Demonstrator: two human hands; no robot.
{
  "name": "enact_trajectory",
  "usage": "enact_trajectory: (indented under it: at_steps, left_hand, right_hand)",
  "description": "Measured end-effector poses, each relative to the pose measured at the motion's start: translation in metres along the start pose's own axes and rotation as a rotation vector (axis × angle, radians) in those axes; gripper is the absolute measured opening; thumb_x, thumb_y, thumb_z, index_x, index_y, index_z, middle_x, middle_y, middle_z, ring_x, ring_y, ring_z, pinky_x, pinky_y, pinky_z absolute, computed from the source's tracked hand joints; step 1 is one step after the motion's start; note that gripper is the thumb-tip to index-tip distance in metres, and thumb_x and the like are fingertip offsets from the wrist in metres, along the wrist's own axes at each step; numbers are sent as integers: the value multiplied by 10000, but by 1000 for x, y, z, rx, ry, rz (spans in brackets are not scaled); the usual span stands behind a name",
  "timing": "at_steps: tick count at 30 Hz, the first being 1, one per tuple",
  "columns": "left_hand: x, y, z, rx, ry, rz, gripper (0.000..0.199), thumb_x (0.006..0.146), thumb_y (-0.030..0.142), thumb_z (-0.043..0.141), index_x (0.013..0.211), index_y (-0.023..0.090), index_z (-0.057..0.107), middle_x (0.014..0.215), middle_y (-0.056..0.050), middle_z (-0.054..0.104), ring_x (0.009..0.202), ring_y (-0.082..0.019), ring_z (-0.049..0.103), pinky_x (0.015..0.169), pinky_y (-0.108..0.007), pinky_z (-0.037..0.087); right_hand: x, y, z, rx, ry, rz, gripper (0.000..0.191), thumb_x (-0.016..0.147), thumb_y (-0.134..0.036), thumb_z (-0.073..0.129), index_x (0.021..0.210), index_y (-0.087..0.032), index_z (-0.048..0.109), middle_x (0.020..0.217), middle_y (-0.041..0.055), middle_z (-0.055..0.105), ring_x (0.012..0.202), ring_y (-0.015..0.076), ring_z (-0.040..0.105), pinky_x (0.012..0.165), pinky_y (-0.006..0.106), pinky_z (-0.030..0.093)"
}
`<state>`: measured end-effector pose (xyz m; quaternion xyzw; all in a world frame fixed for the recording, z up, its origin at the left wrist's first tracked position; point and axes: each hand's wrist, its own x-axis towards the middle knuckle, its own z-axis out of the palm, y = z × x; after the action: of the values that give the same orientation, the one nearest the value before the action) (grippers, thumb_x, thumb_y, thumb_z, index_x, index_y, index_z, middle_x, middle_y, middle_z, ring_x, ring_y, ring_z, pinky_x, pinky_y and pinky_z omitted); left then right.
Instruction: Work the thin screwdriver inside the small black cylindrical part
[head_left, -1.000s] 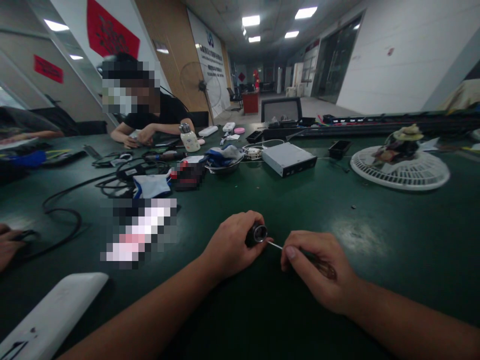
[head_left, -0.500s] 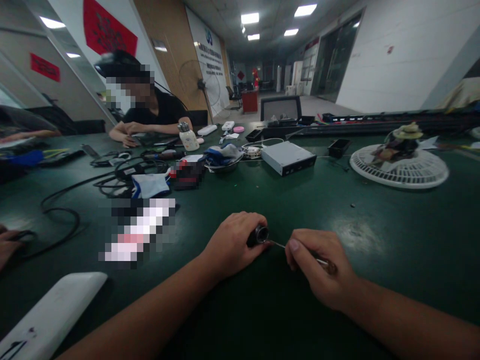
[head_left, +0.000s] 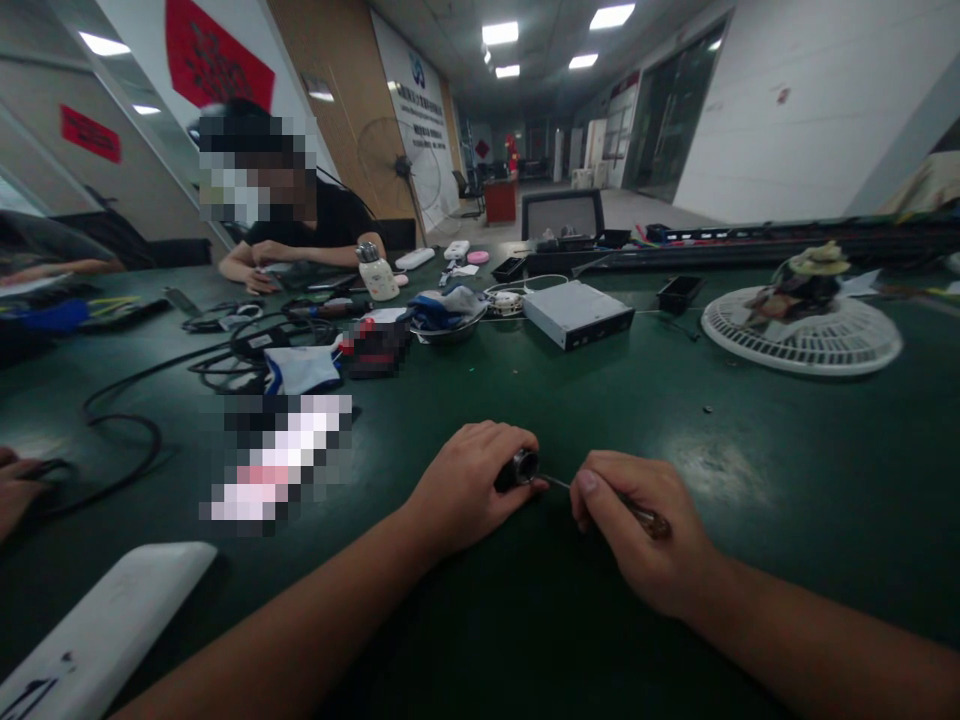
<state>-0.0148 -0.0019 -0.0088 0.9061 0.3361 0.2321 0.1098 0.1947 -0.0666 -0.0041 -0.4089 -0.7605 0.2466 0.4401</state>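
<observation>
Near the middle of the green table [head_left: 600, 400], my left hand [head_left: 476, 485] is wrapped round a black cylindrical part [head_left: 523, 466], its round open end facing right. My right hand [head_left: 645, 530] grips a screwdriver [head_left: 651, 521] by its brownish handle. The thin metal shaft points left, and its tip is at the lower rim of the cylinder's opening. Whether the tip touches the rim or sits inside it is too small to tell.
A silver disc drive [head_left: 574, 311] and a white fan grille [head_left: 802, 335] lie beyond my hands. Black cables [head_left: 142, 420], a white casing [head_left: 112, 620] and another person's hand [head_left: 19, 490] are left. A person [head_left: 300, 230] sits across the table.
The screwdriver and my right hand have shifted up very slightly. My left hand keeps its hold on the black part, almost unmoved.
</observation>
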Motion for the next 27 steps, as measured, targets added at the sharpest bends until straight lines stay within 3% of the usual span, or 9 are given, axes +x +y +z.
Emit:
enact_trajectory:
  at_steps: [6,11,18,22,27]
  left_hand:
    - [1,-1,0,-9,-11,8,236,880,292,699,1071,220,579,1047,-36,665,974,-230,595,850,-393,460]
    - [1,0,-1,-13,-19,5,221,875,238,700,1061,218,582,1074,-33,663,999,-228,592,870,-392,456]
    - [1,1,-2,-2,-11,13,243,889,296,700,1094,224,592,1094,-40,676,1008,-230,608,877,-397,458]
    - [1,1,-2,-3,-4,12,229,883,266,696,1081,222,591,1072,-36,678,995,-232,610,866,-397,462]
    - [2,2,-2,-3,-21,21,235,874,230,692,1086,214,593,1087,-35,676,999,-233,600,869,-402,454]
  right_hand:
    - [1,-2,-1,3,41,-29,325,993,-217,448,702,-186,589,628,-2,535,565,135,509,562,301,372]
    - [3,-4,-2,59,-51,-42,334,996,-217,430,708,-181,595,646,11,570,597,141,542,585,297,395]
    - [2,-2,0,-47,30,0,355,997,-236,431,669,-196,562,607,-1,519,559,145,504,557,309,368]
    - [2,-2,-2,22,-21,-38,305,997,-226,434,731,-194,580,671,13,570,604,149,530,582,310,392]
    - [2,-3,-1,48,-77,-96,328,989,-206,430,677,-198,534,636,16,553,595,154,514,578,322,377]
